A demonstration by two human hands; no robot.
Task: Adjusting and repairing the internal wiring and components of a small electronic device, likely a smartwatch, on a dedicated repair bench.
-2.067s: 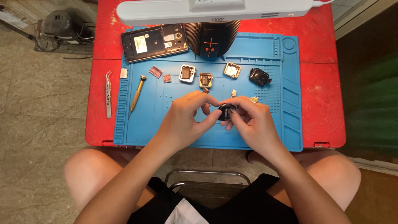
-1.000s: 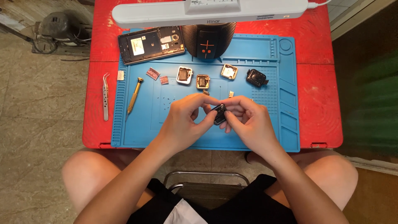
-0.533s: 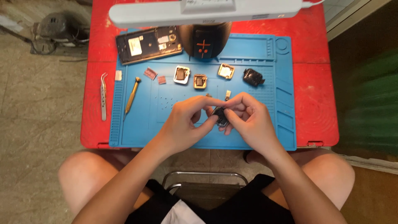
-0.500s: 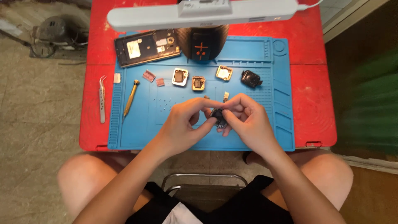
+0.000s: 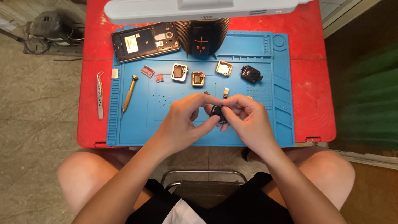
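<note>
Both my hands meet over the middle of a blue work mat (image 5: 265, 124). Between their fingertips is a small black part (image 5: 217, 113), squarish and mostly covered by fingers. My left hand (image 5: 182, 122) pinches it from the left, thumb underneath. My right hand (image 5: 244, 118) grips it from the right, fingers curled over the top. The part is held a little above the mat.
On the mat lie a yellow-handled screwdriver (image 5: 128, 93), small square metal parts (image 5: 179, 71) (image 5: 198, 78) (image 5: 224, 68), a black module (image 5: 251, 74) and an opened phone (image 5: 145, 41). Tweezers (image 5: 99, 94) rest on the red table (image 5: 311, 83). A white lamp bar (image 5: 199, 8) hangs overhead.
My hands have stayed together on the black part, with the fingers shifting slightly around it. The view has drifted a little; the items on the mat have not moved.
</note>
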